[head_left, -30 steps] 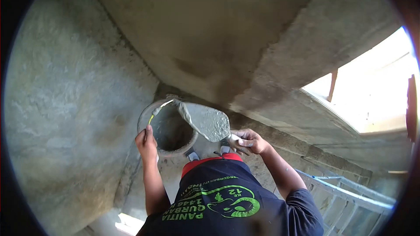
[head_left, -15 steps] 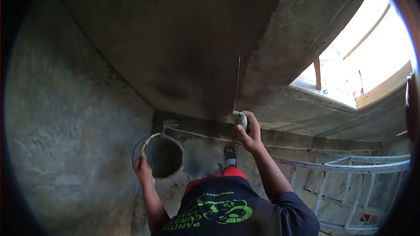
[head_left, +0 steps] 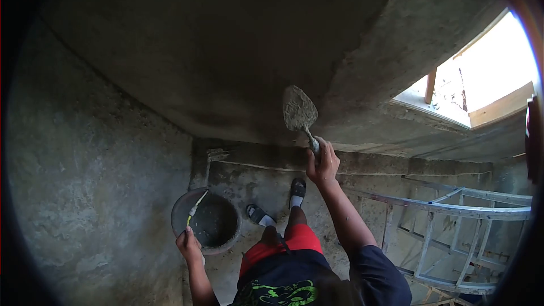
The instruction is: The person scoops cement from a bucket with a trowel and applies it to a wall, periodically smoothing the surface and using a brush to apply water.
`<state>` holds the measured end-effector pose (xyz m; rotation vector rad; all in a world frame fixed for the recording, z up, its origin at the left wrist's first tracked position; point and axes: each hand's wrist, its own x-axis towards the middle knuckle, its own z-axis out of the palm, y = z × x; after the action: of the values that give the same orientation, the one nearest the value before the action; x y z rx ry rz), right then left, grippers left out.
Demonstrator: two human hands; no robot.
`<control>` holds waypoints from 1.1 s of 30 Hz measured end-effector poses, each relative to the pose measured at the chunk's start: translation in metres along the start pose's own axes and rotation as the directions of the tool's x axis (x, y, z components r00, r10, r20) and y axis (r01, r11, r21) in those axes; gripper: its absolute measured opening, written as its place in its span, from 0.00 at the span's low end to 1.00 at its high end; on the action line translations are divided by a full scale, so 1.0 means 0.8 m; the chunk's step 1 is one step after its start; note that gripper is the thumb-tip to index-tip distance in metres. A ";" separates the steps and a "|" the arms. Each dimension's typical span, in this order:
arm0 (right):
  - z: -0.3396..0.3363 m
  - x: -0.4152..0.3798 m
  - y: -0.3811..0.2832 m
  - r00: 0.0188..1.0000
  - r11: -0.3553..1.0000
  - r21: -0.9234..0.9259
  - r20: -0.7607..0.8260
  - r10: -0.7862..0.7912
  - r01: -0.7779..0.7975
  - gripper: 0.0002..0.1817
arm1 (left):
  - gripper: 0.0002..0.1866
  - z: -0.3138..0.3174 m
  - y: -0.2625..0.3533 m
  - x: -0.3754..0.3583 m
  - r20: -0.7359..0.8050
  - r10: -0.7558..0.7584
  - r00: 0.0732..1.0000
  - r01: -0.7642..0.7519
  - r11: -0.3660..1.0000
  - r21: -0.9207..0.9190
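My right hand [head_left: 323, 161] grips a trowel [head_left: 300, 109] by its handle, the blade pointing up toward the grey wall. Wet-looking mortar coats the blade face turned to me. On the left, my left hand [head_left: 188, 245] is closed round the yellow and whitish handle [head_left: 196, 206] of a dark round bucket [head_left: 233, 238]. That handle runs over the bucket's opening to its far rim. The inside of the bucket is dark, with some greyish matter low down. A darker, damp-looking area of the wall [head_left: 255, 79] lies behind the trowel.
A metal ladder [head_left: 453, 211] lies at the right. Bright light enters through a wood-framed opening [head_left: 487, 79] at upper right. My sandalled feet [head_left: 297, 188] stand on the rough concrete floor [head_left: 345, 238], beside the bucket. Another rough wall [head_left: 102, 181] rises at the left.
The trowel has turned from edge-on to showing its mortar-coated face. My left hand and the bucket sit lower in view, and more of my legs and feet shows.
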<state>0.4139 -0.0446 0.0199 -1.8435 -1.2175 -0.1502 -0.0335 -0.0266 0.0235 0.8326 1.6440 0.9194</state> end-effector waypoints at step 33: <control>0.112 -0.002 0.042 0.987 0.990 -0.102 0.140 -0.077 0.092 0.24 | 0.26 0.007 -0.041 -0.016 0.096 0.020 0.995 -0.021 1.000 0.012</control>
<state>0.4086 0.0154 -0.0546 -1.9222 -1.4076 -0.1425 -0.0279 -0.0524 -0.0006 0.8907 1.5627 0.8712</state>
